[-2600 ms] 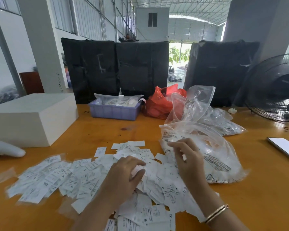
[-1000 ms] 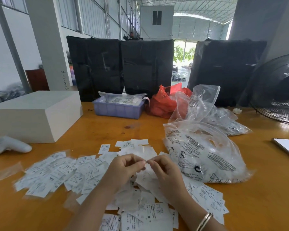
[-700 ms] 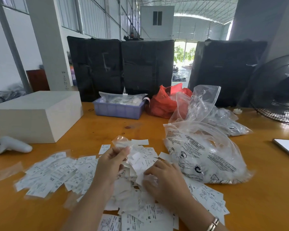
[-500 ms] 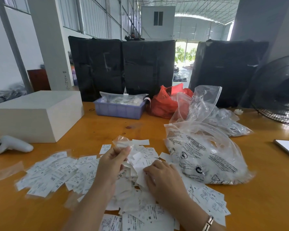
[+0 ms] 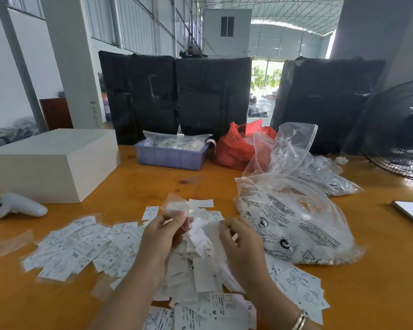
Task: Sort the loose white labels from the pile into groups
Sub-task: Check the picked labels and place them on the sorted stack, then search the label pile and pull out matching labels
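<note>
Your two hands are raised over the pile of white labels spread on the orange surface. Your left hand pinches one small clear sleeve between thumb and fingers; your right hand is loosely curled with blurred fingers, so I cannot tell what it grips. One large clear bag lies just right of the pile.
</note>
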Tool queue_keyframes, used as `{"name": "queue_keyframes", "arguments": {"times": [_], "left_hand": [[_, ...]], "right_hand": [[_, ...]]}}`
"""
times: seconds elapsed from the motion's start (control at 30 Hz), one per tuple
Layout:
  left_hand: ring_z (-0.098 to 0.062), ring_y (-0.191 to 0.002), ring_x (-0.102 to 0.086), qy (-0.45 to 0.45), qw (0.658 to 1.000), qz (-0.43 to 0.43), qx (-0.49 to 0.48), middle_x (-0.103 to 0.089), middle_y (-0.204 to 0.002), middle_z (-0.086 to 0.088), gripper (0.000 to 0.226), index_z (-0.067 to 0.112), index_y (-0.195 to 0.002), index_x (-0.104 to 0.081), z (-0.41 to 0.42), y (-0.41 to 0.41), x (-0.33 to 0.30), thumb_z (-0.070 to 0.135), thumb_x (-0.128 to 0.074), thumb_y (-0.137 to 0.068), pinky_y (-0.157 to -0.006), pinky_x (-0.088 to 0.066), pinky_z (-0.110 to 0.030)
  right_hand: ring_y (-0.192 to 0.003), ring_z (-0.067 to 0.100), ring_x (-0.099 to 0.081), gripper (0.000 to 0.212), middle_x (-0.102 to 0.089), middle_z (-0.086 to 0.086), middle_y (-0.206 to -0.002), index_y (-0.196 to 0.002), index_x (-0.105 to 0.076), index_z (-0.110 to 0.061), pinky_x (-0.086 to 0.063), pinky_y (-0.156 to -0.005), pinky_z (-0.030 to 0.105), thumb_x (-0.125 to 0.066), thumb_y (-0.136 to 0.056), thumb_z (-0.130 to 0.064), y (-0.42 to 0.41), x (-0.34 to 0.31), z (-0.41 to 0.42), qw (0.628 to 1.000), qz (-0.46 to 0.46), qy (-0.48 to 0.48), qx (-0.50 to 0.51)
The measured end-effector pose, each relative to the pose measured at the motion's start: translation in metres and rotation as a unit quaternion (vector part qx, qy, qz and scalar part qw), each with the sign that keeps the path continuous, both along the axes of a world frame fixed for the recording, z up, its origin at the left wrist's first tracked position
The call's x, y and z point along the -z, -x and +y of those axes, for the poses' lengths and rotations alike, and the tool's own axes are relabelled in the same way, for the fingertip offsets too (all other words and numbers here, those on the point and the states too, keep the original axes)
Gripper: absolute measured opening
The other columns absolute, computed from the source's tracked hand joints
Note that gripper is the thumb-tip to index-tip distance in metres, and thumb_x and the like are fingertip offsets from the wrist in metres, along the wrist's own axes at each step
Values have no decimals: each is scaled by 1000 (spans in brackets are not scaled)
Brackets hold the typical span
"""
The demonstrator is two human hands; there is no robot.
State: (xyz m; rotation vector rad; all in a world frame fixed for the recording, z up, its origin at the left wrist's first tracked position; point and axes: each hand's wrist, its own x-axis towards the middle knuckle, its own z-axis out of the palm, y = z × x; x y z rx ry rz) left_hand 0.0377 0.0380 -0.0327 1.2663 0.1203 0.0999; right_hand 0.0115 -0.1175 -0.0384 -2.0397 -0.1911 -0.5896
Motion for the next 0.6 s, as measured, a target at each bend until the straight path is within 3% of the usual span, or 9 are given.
{"name": "queue_keyframes", "arguments": {"times": [0.07, 0.13, 0.2, 0.27, 0.37, 0.43, 0.53, 0.6], "left_hand": [[-5, -66, -67, 30, 999, 10, 9, -76, -84, -3, 3, 17, -84, -66, 0, 0, -1, 16, -65, -86, -59, -42, -24], [-4, -66, -68, 50, 998, 18, 19, -76, -84, -3, 3, 17, -86, -66, -1, 0, -1, 15, -64, -87, -59, -43, -23], [-5, -67, -69, 58, 998, 24, 29, -76, -85, -3, 5, 18, -87, -67, -2, 1, -1, 15, -63, -87, -61, -44, -24], [-5, -70, -69, 57, 997, 27, 35, -76, -88, -3, 6, 18, -92, -67, -3, 2, 0, 17, -63, -88, -63, -45, -24], [-6, -73, -68, 58, 997, 30, 35, -76, -89, -3, 8, 18, -94, -67, -3, 2, 1, 18, -64, -86, -65, -44, -25], [-8, -75, -69, 63, 997, 31, 33, -76, -89, -4, 8, 18, -94, -67, -4, 2, 1, 15, -65, -86, -65, -45, -26], [-9, -74, -70, 80, 996, 31, 35, -75, -91, -6, 15, 16, -98, -67, -2, 2, 0, 9, -66, -84, -64, -47, -26], [-9, -73, -71, 92, 995, 31, 33, -75, -90, -6, 18, 16, -99, -67, -1, 1, -1, 7, -65, -84, -61, -48, -24]], "right_hand": [[-54, 6, -51, 26, -58, -10, -63, -73, -63, -28, -40, -47, 15, -51, -94, -21, 1, -4, -3, 968, 109, -224, -39], [-51, 3, -56, 22, -63, -8, -69, -80, -64, -26, -45, -45, 18, -49, -96, -23, 0, -5, -8, 927, 175, -328, -49], [-55, 6, -58, 15, -64, -3, -77, -85, -63, -23, -47, -48, 21, -52, -95, -23, -2, -2, -13, 929, 183, -320, -40], [-60, 7, -55, 15, -63, -7, -77, -83, -62, -30, -45, -52, 17, -56, -92, -19, -3, 1, -15, 967, 117, -227, -3], [-77, 0, -59, 37, -64, -13, -82, -93, -57, -39, -48, -68, 12, -57, -89, -3, -4, 2, -13, 994, 12, -109, -2], [-83, 1, -60, 49, -65, -12, -81, -102, -59, -39, -48, -74, 13, -54, -86, 7, -5, 1, -11, 992, 13, -115, -43], [-84, -1, -59, 54, -64, -12, -86, -74, -72, -36, -46, -75, 16, -54, -83, 14, -6, 2, -14, 983, 18, -161, -92], [-97, -6, -54, 51, -59, -13, -98, -60, -72, -33, -43, -82, 15, -59, -81, 12, -6, 3, -16, 979, 19, -166, -115]]}}
